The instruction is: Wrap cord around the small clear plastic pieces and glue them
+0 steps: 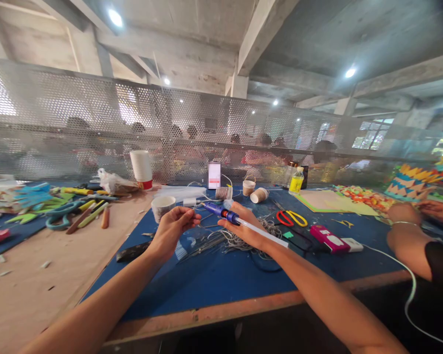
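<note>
A blue glue gun is gripped in the right hand, fingers curled shut round it, above the blue mat. A clear glue stick juts from the gun's back. The left hand is held just left of the gun's nozzle, fingertips pinched together; what is pinched cannot be told. Red-and-yellow scissors lie right of the gun.

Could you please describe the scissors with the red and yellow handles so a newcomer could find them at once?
On the blue mat, look just beyond the person's right hand, which grips a blue glue gun. The scissors lie flat there, left of the pink box. One handle loop is red, the other yellow.
</note>
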A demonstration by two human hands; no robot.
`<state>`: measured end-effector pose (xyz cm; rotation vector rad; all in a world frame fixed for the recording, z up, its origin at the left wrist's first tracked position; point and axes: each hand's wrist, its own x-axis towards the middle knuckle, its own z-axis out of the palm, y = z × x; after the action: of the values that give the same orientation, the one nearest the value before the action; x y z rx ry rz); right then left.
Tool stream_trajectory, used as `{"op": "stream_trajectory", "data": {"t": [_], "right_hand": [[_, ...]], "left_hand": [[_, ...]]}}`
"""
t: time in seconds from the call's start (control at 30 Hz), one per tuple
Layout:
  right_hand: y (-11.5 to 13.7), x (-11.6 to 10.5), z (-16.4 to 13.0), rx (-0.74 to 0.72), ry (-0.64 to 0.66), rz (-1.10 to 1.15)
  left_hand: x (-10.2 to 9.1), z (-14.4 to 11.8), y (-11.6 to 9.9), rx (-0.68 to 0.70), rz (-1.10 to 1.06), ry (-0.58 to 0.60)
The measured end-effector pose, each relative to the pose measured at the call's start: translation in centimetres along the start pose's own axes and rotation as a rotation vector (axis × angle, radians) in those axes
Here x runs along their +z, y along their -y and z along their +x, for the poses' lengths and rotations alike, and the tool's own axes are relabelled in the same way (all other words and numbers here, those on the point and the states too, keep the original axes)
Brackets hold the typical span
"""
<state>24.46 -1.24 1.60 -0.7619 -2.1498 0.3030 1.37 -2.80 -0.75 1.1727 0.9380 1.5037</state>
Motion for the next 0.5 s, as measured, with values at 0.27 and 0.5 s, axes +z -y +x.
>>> {"op": "stream_trajectory", "data": {"t": [0.27,0.5], "right_hand": [[0.03,-0.18,-0.03,0.028,-0.011,-0.002],[-0.06,-0.25,0.03,0.02,-0.022,-0.014]], "left_hand": [[0.22,-0.04,-0.22,-0.001,0.02,-0.025],[0.13,-0.04,-0.19,-0.001,0.01,-0.029]]}}
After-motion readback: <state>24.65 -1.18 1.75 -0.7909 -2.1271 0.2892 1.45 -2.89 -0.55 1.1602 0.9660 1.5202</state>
